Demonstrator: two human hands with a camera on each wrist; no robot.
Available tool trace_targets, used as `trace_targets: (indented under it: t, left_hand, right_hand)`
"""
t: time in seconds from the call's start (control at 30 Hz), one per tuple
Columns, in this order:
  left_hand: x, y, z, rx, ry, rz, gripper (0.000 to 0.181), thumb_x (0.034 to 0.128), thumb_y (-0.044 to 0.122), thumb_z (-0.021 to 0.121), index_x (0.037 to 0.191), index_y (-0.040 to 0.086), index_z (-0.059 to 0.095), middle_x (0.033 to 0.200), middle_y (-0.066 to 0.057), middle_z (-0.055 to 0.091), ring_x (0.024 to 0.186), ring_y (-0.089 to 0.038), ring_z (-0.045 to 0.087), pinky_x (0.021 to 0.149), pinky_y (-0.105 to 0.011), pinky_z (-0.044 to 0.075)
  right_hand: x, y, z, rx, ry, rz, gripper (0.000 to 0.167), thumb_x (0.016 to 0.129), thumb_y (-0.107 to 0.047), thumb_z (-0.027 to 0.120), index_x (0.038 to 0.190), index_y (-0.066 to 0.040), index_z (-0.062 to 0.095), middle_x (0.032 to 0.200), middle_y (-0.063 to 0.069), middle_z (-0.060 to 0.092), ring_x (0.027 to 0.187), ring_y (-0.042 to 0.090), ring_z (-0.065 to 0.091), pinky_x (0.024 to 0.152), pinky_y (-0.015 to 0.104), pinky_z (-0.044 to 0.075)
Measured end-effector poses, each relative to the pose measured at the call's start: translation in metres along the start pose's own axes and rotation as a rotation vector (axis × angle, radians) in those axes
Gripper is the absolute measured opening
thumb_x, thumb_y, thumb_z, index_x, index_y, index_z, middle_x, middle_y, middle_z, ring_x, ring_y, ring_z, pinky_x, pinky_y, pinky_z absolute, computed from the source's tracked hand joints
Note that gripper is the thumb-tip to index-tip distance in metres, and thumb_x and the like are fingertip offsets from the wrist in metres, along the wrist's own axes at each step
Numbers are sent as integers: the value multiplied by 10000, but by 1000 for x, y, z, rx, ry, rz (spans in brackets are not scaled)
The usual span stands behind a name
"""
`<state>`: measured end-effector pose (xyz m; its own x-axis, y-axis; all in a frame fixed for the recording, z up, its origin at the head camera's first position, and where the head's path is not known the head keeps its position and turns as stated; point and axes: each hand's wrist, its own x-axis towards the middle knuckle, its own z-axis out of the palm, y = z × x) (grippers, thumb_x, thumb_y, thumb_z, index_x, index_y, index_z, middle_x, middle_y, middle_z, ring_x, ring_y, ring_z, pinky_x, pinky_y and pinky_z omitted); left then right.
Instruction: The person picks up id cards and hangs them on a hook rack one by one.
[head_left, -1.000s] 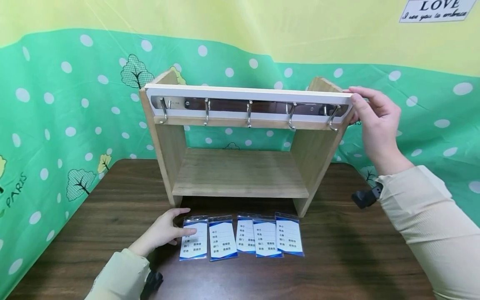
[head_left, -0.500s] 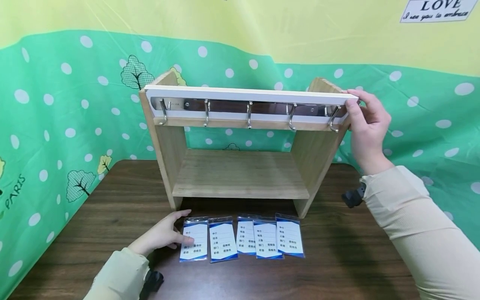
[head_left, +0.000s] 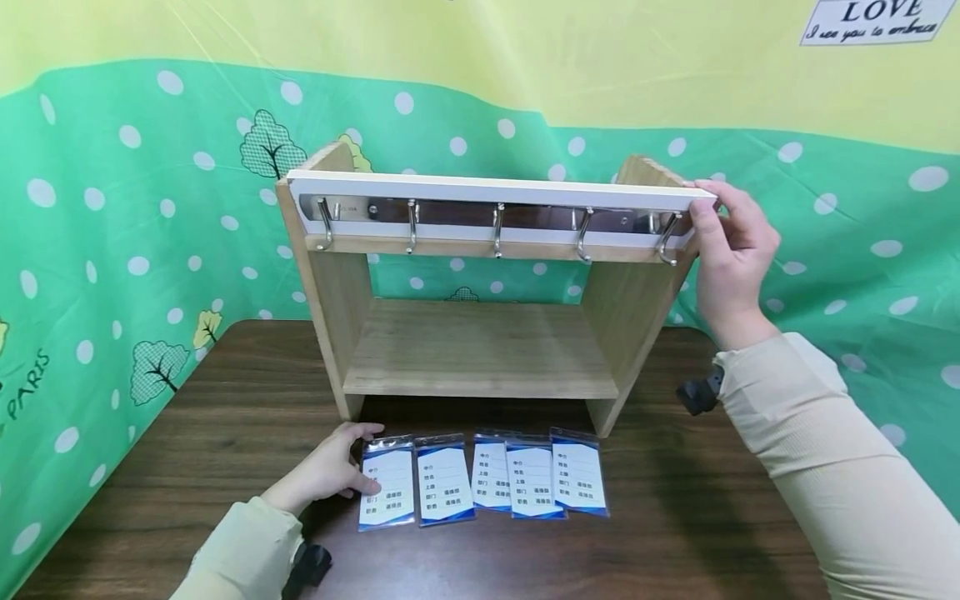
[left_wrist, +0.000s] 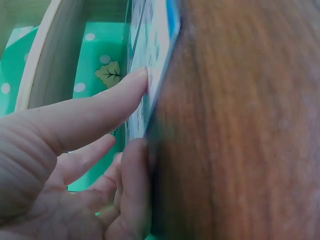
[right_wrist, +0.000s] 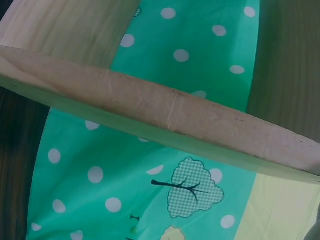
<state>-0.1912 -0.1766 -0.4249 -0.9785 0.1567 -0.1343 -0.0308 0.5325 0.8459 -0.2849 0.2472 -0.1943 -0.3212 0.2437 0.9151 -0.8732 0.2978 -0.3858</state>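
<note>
Backdrop cloth (head_left: 165,242): green and yellow, creased, with white dots and printed trees. Below it we see a dark wood-grain table (head_left: 247,417). On it stands a pale wooden rack (head_left: 480,346), its flat side panels joined by a lower shelf. A long white rail (head_left: 450,187) runs across its front top, faced with a shiny metal strip (head_left: 457,212).

The right hand (head_left: 735,267) is clamped on the rack's upper right corner, thumb against the rail's end. The left hand (head_left: 326,467) has its fingers apart, thumb resting on the leftmost badge (head_left: 392,483), index finger reaching past its top corner.

Five badges lie in a row on the table before the rack, clear plastic over blue-banded white cards; the right-hand three overlap. Smallest: five J-shaped metal hooks (head_left: 498,227).

The right hand's fingers pass partly behind the panel. In the left wrist view the badges show almost edge-on, their print illegible to us.
</note>
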Motion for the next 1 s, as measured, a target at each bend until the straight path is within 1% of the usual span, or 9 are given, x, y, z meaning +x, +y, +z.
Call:
trace_targets:
  t: [0.13,0.27,0.47,0.53,0.67,0.77,0.87,0.93,1.0]
  left_hand:
    - [1,2,0,28,5,2,771,617,-100,861,1317,-3,552,1152,-225,501,701,-221,545,491,-341,527]
    - [2,1,0,36,13,1,681,617,-102,856,1234,-21,579,1035,-180,553,704,-214,573,498,-340,533]
    - [0,1,-2,23,31,-7,544,649,-72,849,1134,-21,608,955,-136,564,691,-202,563,504,-333,520]
    - [-1,2,-4,19,31,-2,505,675,-37,847,1124,-15,617,939,-123,559,661,-192,550,497,-316,505]
    - [-5,5,-10,12,34,51,385,764,34,809,1095,-31,622,876,-91,579,587,-174,530,481,-296,479]
    - [-6,9,-13,44,60,90,294,832,94,767,1061,-31,631,841,-64,620,641,-161,549,546,-291,479]
    - [-7,12,-15,71,90,107,245,877,156,734,1029,-15,646,820,-45,658,718,-147,570,632,-281,474]
    - [-8,13,-16,54,99,112,225,906,178,708,1014,-12,653,813,-43,670,749,-134,585,659,-275,487]
    - [-8,14,-18,-2,88,124,222,934,171,675,1012,-36,650,817,-62,681,741,-135,617,649,-276,530]
  right_hand:
    - [0,-2,0,-17,4,2,252,913,-74,608,1088,86,697,1011,-50,745,809,46,599,686,169,442]
    - [-1,-3,0,-34,7,-2,253,914,-79,612,1084,86,699,1011,-64,746,801,37,599,673,162,432]
    - [-1,-2,1,-66,-2,-43,263,924,-108,615,1069,96,697,995,-82,746,738,7,559,621,137,392]
    - [-2,-1,1,-78,-9,-51,265,928,-117,614,1064,93,700,988,-92,743,714,1,542,608,133,381]
    - [-2,-1,2,-97,-15,-63,264,933,-125,609,1062,86,704,983,-109,739,705,-4,534,593,126,361]
    - [-2,-1,2,-116,-7,-75,262,933,-125,605,1064,79,706,992,-118,737,672,-24,494,584,119,338]
    - [-2,-1,2,-141,4,-87,263,934,-133,602,1063,70,708,999,-126,736,627,-43,440,568,111,308]
    - [-2,-1,1,-151,11,-91,265,933,-137,603,1063,68,709,1010,-117,740,621,-48,425,570,107,310]
    - [-2,0,1,-159,15,-93,267,932,-142,605,1064,65,710,1007,-118,739,619,-52,425,571,104,313]
